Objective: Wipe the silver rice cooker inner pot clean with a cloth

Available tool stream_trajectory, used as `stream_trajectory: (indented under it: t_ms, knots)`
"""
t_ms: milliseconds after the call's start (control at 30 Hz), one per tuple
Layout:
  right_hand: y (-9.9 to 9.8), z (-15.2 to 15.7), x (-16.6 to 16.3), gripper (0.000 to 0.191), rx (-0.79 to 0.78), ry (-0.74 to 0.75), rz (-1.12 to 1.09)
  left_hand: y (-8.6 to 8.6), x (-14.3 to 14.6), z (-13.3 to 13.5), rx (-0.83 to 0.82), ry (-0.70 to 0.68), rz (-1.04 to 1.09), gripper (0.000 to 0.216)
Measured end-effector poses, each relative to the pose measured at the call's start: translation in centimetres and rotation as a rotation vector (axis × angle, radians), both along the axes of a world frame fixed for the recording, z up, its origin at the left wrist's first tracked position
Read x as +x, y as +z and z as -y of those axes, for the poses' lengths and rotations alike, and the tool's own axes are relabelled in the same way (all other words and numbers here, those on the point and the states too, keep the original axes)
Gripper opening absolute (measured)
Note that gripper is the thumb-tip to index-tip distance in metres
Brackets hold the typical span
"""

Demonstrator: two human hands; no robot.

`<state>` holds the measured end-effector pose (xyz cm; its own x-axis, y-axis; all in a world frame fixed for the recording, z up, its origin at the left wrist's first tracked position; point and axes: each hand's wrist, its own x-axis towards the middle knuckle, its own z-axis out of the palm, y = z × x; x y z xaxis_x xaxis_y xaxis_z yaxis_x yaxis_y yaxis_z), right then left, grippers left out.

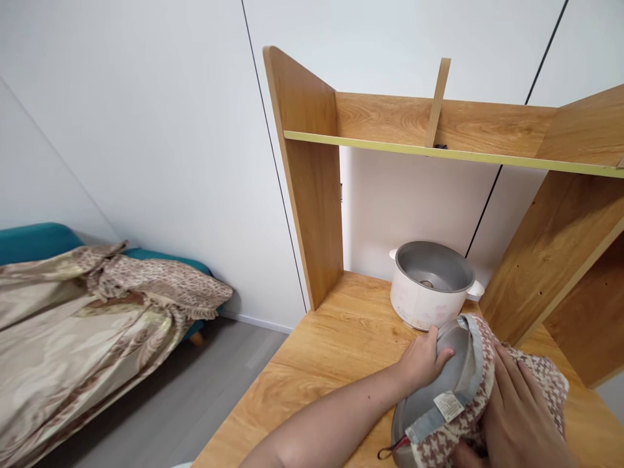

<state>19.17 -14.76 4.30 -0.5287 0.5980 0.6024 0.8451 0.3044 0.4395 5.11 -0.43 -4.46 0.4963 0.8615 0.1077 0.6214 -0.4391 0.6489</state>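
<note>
My left hand (423, 361) grips the rim of a grey metal inner pot (441, 383), thumb over the edge. My right hand (519, 416) presses a patterned cloth (487, 380) against the pot, fingers spread flat on it, no closed grasp. Pot sits tilted near the desk (331, 364) front edge, right side. Just behind it, a white cooker body (431, 286) stands toward the back, under the shelf (453, 153). A sofa (97, 305) is left, off the desk.

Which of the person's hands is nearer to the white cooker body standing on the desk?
Left. The left hand grips the rim of the metal pot just in front of the cooker body. The right hand lies farther back, pressing the patterned cloth over the pot.
</note>
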Motion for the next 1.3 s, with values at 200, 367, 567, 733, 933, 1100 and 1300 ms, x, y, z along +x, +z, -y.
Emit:
stream_trajectory:
  t_ms: [200, 367, 567, 733, 933, 1100, 1300]
  knots:
    - [0.2, -0.1, -0.2, 0.106, -0.017, -0.016, -0.019, -0.1, 0.0, -0.2, 0.008, -0.008, -0.005, 0.039]
    - [0.3, -0.2, -0.1, 0.102, -0.035, -0.016, -0.021, -0.3, 0.0, -0.3, 0.014, -0.017, 0.01, 0.039]
    - [0.7, 0.1, -0.2, 0.099, -0.04, -0.014, -0.009, -0.2, 0.0, -0.3, 0.006, -0.023, 0.008, 0.039]
    - [1.5, -0.1, -0.7, 0.093, 0.006, 0.012, -0.005, -0.2, -0.1, -0.3, -0.006, -0.023, 0.027, 0.041]
    - [0.5, -0.1, 0.2, 0.093, -0.056, -0.007, 0.022, -0.1, -0.1, -0.1, -0.013, -0.023, 0.035, 0.042]
    - [0.1, 0.2, 0.5, 0.095, -0.071, -0.021, 0.025, -0.2, 0.0, -0.3, -0.009, -0.017, 0.019, 0.041]
    - [-0.1, 0.0, 0.4, 0.097, -0.075, -0.023, 0.011, -0.4, 0.0, -0.3, -0.002, -0.021, 0.028, 0.041]
